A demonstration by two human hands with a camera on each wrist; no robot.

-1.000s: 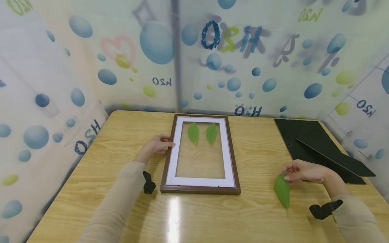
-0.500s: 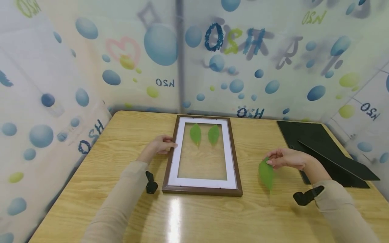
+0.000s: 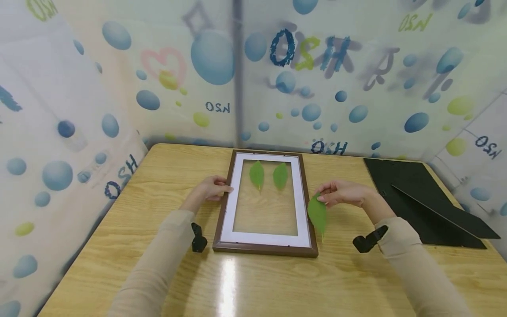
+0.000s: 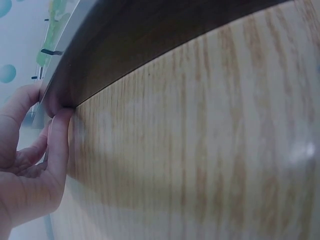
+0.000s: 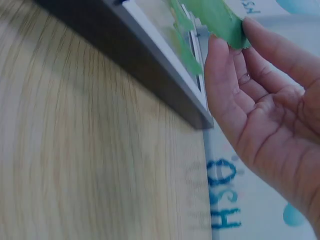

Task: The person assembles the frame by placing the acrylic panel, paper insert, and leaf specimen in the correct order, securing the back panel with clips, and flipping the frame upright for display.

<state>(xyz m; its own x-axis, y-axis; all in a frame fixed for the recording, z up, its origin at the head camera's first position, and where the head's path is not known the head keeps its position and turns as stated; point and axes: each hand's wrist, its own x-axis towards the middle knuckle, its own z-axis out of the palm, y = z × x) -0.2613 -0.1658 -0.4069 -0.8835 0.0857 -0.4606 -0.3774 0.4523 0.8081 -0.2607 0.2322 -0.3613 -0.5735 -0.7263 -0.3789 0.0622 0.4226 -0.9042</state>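
A brown picture frame [image 3: 264, 253] with a white mat [image 3: 227, 215] lies face-down or face-up, I cannot tell which, on the wooden table. Two green leaves, a left leaf [image 3: 257, 175] and a right leaf [image 3: 280, 176], lie side by side near the top of its clear window. My left hand [image 3: 211, 188] grips the frame's left side, thumb on top and fingers against the outer edge, as the left wrist view shows. Between thumb and fingers of my right hand [image 3: 342, 193] a third green leaf [image 3: 317, 215] is pinched by one end, hanging over the frame's right edge.
On the table's right side lies a black backing board [image 3: 412, 176] with its stand flap [image 3: 443, 211] raised. A patterned curtain [image 3: 190, 123] rises behind the wooden table [image 3: 174, 163] and along its sides. Light glares on the tabletop in front of the frame.
My right hand has carried the third leaf leftward and away from me, from beside the black board to the frame's right edge. My left hand keeps its grip on the frame.
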